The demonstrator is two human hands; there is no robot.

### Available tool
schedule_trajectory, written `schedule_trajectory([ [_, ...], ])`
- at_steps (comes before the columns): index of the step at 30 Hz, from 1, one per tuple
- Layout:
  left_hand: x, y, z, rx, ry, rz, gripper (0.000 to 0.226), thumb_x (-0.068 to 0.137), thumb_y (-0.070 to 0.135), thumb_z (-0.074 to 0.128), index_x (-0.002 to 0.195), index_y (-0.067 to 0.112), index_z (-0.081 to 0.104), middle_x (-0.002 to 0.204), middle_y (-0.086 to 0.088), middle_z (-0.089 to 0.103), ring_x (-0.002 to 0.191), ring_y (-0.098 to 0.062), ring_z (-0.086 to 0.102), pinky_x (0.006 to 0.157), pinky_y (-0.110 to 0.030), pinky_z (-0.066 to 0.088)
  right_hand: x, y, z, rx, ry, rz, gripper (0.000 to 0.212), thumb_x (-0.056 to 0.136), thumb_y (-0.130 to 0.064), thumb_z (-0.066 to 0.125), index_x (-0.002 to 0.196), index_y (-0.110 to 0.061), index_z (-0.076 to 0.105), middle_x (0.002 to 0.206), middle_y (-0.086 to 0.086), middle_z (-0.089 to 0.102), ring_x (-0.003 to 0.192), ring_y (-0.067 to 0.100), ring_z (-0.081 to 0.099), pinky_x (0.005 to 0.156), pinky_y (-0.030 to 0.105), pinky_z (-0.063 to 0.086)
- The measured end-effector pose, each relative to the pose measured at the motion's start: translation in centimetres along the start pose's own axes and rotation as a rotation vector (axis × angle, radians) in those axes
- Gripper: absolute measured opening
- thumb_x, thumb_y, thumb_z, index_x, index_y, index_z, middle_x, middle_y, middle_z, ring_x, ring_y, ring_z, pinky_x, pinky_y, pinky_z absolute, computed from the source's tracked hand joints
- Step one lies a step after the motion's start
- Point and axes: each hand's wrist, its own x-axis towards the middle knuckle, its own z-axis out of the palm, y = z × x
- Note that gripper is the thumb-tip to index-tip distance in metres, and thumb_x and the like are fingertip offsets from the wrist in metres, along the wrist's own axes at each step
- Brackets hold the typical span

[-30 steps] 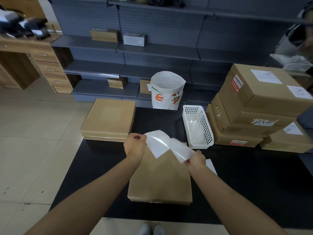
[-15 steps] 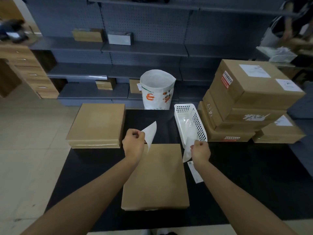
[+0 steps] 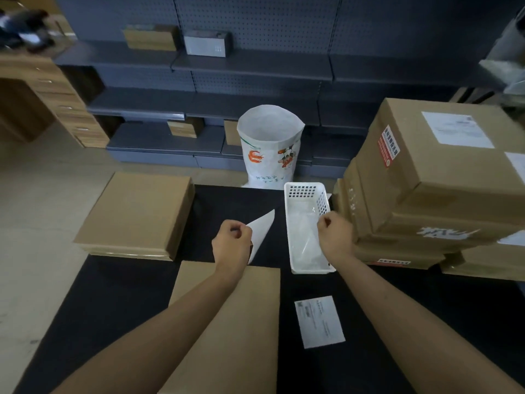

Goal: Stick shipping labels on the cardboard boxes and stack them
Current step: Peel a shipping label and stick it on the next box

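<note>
From the head camera I see my left hand [image 3: 231, 245] raised over the black table [image 3: 113, 294], fingers curled and pinching a white peeled label [image 3: 262, 231] by its lower edge; the sheet stands up and leans to the right, clear of everything else. My right hand [image 3: 335, 240] sits over the right rim of the white perforated basket [image 3: 304, 191], fingers curled in; I cannot tell whether they grip anything. Clear backing sheets [image 3: 304, 240] lie inside the basket. Directly below my left forearm is the flat cardboard box [image 3: 255, 322], its top bare. A printed shipping label [image 3: 319, 321] lies flat on the table just right of that box. At far left lies another flat box [image 3: 136, 211]. On the right stands the stack of labelled boxes [image 3: 443, 177], touching the basket's side. Beyond the table's far edge stands an open white sack [image 3: 270, 149], with grey shelving [image 3: 250, 64] behind it.
</note>
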Motion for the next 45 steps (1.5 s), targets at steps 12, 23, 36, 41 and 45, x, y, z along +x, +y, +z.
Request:
schedule_trajectory([
  [12, 1.7, 0.6, 2.8, 0.055, 0.025, -0.015, 0.004, 0.092, 0.013, 0.057, 0.094, 0.011, 0.059, 0.077, -0.001, 0.064, 0.071, -0.012, 0.063, 0.069, -0.026, 0.056, 1.8, 0.6, 1.5, -0.063, -0.160, 0.084, 0.043, 0.098, -0.045, 0.042, 0.083, -0.009, 0.061, 0.080, 0.010, 0.068, 0.069, 0.026, 0.063, 0.064, 0.037, 0.053],
  [23, -1.2, 0.4, 0.0, 0.204, -0.154, 0.298, 0.003, 0.088, 0.017, 0.061, 0.085, 0.016, 0.061, 0.076, 0.009, 0.064, 0.070, -0.006, 0.063, 0.057, -0.009, 0.046, -3.8, -6.9, 2.6, 0.567, -0.419, 0.276, 0.051, 0.091, -0.054, 0.053, 0.080, -0.006, 0.065, 0.073, 0.009, 0.073, 0.064, 0.024, 0.072, 0.070, 0.036, 0.061],
  [36, -2.3, -5.8, -11.9, 0.251, -0.135, 0.256, 0.022, 0.089, 0.049, 0.056, 0.092, 0.028, 0.056, 0.103, 0.009, 0.051, 0.095, -0.013, 0.055, 0.088, -0.037, 0.049, -16.3, -9.1, 5.3, 0.986, -0.258, 0.466, 0.014, 0.092, -0.020, 0.057, 0.100, -0.008, 0.059, 0.097, 0.011, 0.071, 0.090, 0.027, 0.069, 0.085, 0.047, 0.057],
  [41, -2.4, -8.5, -14.8, 0.346, -0.311, 0.262, 0.027, 0.094, 0.045, 0.050, 0.101, 0.025, 0.067, 0.111, 0.005, 0.053, 0.106, -0.020, 0.053, 0.098, -0.048, 0.041, -21.0, -10.2, 6.5, 0.973, -0.238, 0.412, 0.008, 0.096, -0.018, 0.053, 0.093, -0.012, 0.057, 0.093, 0.007, 0.070, 0.086, 0.023, 0.069, 0.083, 0.045, 0.057],
  [45, -3.0, -9.6, -15.5, 0.418, -0.274, 0.301, 0.028, 0.095, 0.041, 0.052, 0.099, 0.019, 0.070, 0.109, 0.003, 0.053, 0.105, -0.018, 0.051, 0.099, -0.036, 0.032, -22.5, -9.3, 6.9, 0.543, -0.132, 0.233, 0.012, 0.097, -0.025, 0.052, 0.093, -0.014, 0.058, 0.093, 0.002, 0.067, 0.087, 0.018, 0.065, 0.083, 0.040, 0.056],
])
